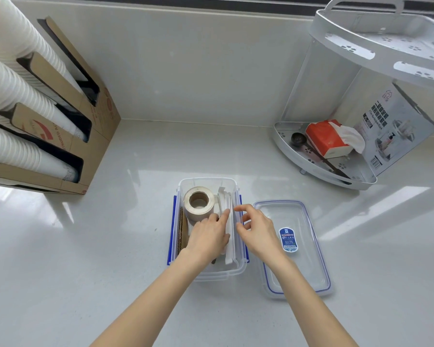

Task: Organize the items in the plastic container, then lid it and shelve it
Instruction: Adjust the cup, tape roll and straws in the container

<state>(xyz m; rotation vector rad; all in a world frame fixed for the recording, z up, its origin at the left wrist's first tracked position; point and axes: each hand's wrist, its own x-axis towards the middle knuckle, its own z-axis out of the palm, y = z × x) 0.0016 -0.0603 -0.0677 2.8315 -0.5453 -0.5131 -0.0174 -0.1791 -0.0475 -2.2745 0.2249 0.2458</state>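
Observation:
A clear plastic container with blue side clips stands on the white counter in front of me. Inside it a tan tape roll sits at the far left, brown cardboard pieces stand along the left wall, and white paper-wrapped sticks lie along the right side. My left hand reaches into the container, its fingers resting on the white sticks. My right hand hovers over the container's right rim, fingers spread and holding nothing. The clear lid, blue-rimmed with a blue sticker, lies flat just right of the container.
A cardboard dispenser holding stacked white paper cups stands at the left. A white two-tier corner shelf at the back right carries a red tissue pack, a dark scoop and a printed box.

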